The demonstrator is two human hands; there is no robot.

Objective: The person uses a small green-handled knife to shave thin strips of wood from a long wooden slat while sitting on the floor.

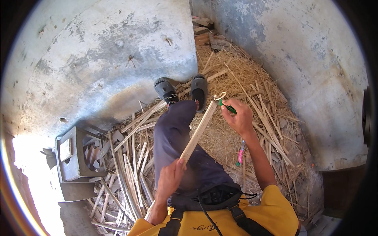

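My left hand (170,177) is closed around the lower part of a long, pale wooden strip (200,131), which slants up and away over my legs. A small tool with a green handle (228,108) is gripped in my right hand (239,118), right at the strip's far end. Its blade, if any, is too small to make out. From that end a thin, pale shaving (221,95) curls up. The strip runs back under my left forearm toward the lower edge.
Loose shavings (220,145) and several wooden sticks (134,169) cover the floor around my legs (173,133). A grey box-like stand (80,173) is at the left. Weathered walls (118,55) rise ahead and at the right. A pink and green item (240,154) lies beside my right forearm.
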